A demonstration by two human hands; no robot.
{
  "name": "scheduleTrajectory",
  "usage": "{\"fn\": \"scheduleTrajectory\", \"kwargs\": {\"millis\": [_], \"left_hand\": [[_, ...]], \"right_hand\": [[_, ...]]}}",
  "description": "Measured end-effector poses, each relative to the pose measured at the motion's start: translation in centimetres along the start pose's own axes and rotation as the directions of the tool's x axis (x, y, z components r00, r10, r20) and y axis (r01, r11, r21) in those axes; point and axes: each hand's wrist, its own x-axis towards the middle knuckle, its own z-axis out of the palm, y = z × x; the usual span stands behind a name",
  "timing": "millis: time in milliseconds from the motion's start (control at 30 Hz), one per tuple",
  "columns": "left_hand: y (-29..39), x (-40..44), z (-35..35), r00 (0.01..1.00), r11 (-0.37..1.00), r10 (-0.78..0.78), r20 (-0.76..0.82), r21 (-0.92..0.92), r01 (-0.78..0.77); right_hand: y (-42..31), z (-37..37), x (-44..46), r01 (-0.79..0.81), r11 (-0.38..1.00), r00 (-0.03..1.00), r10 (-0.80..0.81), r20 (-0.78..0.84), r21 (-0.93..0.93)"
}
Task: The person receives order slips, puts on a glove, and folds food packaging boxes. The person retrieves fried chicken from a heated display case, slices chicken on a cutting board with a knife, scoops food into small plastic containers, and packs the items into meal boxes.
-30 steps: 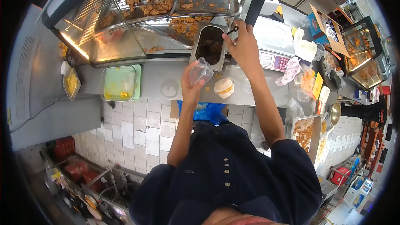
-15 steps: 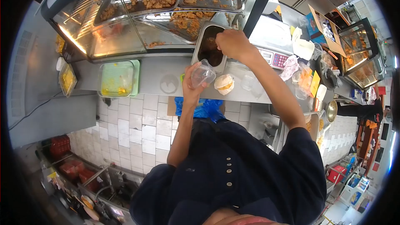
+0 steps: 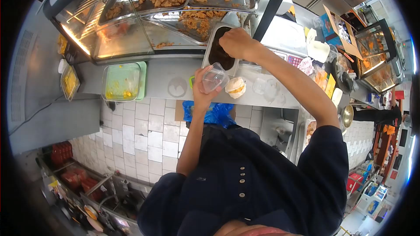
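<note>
My left hand holds a clear plastic cup near the counter's front part, its mouth tilted toward a deep metal container. Dark sauce fills part of that container. Over it, my right hand is closed round the handle of a utensil; the utensil itself is hidden by the hand. Just right of the cup, a small white bag with yellow-orange contents sits on the steel counter.
A glass display case with trays of fried food stands behind. Left lies a green tray with a clear container. A scale, an open box and bags are at right. Another person stands far right.
My right hand has moved left and forward from the container's right edge to over the sauce. The utensil handle seen earlier is now hidden. My left hand and the cup have shifted slightly right.
</note>
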Motion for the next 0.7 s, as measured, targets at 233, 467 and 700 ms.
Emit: {"fn": "scheduleTrajectory", "kwargs": {"millis": [233, 467, 700], "left_hand": [[-0.8, -0.7, -0.1, 0.999, 0.965, 0.013, -0.039, 0.264, -0.002], [0.3, 0.0, 1.6, 0.998, 0.985, 0.024, 0.053, 0.170, -0.032], [1.7, -0.5, 2.3, 0.999, 0.950, -0.009, 0.031, 0.313, -0.001]], "right_hand": [[-0.9, 0.7, 0.2, -0.191, 0.963, 0.977, 0.205, -0.055, 0.189], [1.6, 1.0, 1.1, -0.118, 0.993, 0.979, 0.117, -0.165, 0.007], [0.9, 0.7, 1.4, -0.086, 0.996, 0.990, 0.085, -0.112, -0.009]]}}
